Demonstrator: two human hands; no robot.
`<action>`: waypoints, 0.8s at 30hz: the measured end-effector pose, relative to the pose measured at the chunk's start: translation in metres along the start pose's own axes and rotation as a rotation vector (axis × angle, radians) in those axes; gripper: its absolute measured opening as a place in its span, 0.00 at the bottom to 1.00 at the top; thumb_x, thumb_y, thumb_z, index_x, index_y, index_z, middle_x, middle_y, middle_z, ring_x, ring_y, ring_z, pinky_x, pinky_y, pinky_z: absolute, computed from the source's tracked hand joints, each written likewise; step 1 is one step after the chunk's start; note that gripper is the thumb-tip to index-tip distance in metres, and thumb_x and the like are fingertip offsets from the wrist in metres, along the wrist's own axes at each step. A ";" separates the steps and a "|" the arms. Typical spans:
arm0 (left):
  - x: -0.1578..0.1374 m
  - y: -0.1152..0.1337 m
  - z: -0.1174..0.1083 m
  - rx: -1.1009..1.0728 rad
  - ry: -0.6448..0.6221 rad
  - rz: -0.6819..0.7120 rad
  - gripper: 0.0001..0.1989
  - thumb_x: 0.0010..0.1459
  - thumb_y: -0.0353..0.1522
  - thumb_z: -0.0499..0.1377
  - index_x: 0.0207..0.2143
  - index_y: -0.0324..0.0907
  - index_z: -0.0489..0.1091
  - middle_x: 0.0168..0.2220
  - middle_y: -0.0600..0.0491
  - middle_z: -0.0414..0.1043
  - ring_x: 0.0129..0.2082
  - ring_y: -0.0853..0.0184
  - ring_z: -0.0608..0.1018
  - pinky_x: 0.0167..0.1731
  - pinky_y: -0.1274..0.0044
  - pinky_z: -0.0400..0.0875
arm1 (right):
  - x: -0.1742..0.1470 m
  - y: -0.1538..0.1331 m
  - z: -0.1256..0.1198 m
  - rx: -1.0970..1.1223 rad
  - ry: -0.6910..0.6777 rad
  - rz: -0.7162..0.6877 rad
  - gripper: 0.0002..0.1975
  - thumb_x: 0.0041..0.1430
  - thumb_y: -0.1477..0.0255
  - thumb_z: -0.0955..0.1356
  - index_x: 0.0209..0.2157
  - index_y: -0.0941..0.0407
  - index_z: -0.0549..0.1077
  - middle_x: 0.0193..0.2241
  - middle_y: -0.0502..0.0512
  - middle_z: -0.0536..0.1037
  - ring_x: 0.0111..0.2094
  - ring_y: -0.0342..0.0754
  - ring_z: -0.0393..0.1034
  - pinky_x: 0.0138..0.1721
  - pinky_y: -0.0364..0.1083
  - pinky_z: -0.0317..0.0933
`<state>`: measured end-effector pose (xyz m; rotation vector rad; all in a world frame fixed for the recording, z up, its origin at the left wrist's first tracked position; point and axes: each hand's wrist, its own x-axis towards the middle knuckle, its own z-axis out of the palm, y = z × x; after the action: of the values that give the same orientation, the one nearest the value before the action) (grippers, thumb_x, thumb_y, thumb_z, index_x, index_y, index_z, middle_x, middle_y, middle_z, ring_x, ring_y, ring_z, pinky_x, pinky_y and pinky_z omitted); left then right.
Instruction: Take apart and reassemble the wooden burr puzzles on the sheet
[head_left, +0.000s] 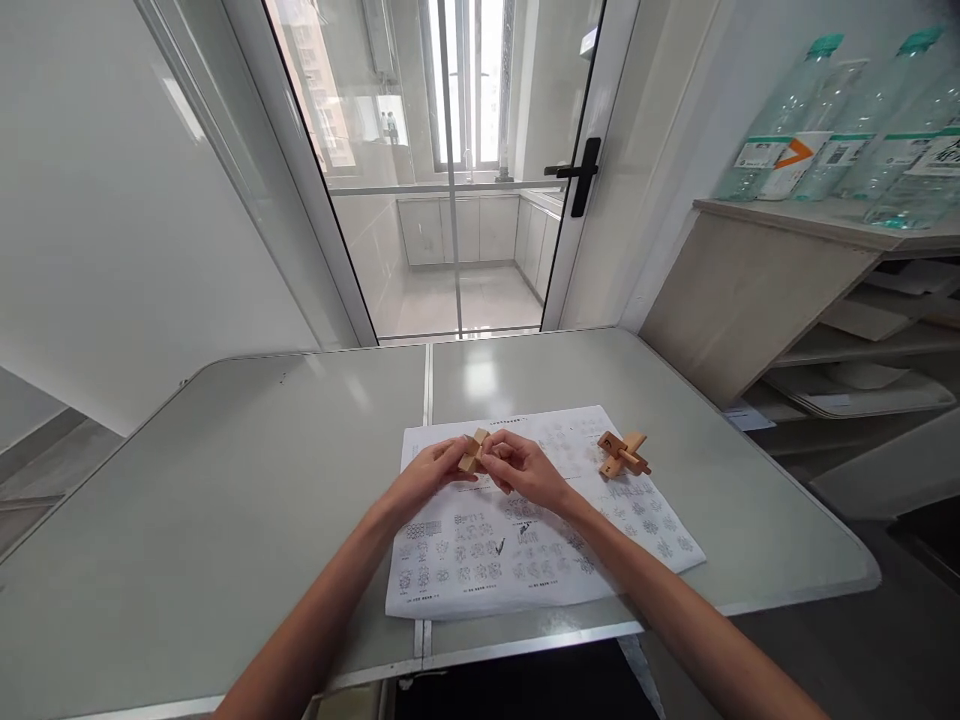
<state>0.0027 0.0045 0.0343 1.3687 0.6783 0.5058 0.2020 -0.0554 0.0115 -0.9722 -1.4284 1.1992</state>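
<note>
Over a printed sheet (450, 590) lies a small pale wooden puzzle (472, 462), held up between both hands. My left hand (437, 466) grips its left side with the thumb on top and fingers below. My right hand (523, 465) pinches its right side between thumb and bent forefinger, and the fingers partly hide the pieces. To the right, a darker wooden burr puzzle (624, 455) of crossed pieces rests on the sheet's right edge, apart from both hands. Rows of small drawings and printed text cover the paper, with a few dark pen marks.
The grey folding table (225, 520) has a metal seam down its middle. Behind it stands a glass door (390, 240) with a black handle (583, 177). At right, a wooden shelf unit (772, 280) carries several plastic bottles (776, 120) on top and papers inside.
</note>
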 end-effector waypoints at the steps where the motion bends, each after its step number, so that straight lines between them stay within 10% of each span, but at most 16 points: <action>1: 0.000 -0.002 -0.001 0.013 0.026 0.004 0.30 0.66 0.55 0.57 0.49 0.39 0.79 0.51 0.44 0.81 0.53 0.53 0.81 0.56 0.63 0.74 | -0.001 0.003 0.001 -0.021 -0.006 -0.009 0.17 0.66 0.52 0.69 0.38 0.51 0.71 0.21 0.43 0.68 0.21 0.43 0.62 0.26 0.44 0.60; 8: 0.001 -0.016 -0.004 0.023 0.235 0.139 0.33 0.56 0.43 0.72 0.61 0.43 0.70 0.59 0.43 0.77 0.61 0.51 0.77 0.62 0.61 0.70 | -0.003 0.017 0.003 -0.260 0.179 -0.119 0.19 0.69 0.58 0.68 0.56 0.52 0.69 0.29 0.47 0.77 0.24 0.43 0.65 0.28 0.43 0.60; 24: 0.003 -0.033 0.003 0.415 0.340 0.306 0.33 0.51 0.36 0.76 0.58 0.47 0.70 0.55 0.48 0.79 0.57 0.52 0.80 0.61 0.59 0.73 | -0.002 0.036 -0.009 -0.680 0.165 -0.182 0.06 0.72 0.72 0.67 0.48 0.51 0.74 0.44 0.54 0.79 0.37 0.49 0.76 0.40 0.49 0.69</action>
<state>0.0050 -0.0005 0.0010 1.8127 0.8887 0.8917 0.2110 -0.0492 -0.0241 -1.3220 -1.7821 0.4771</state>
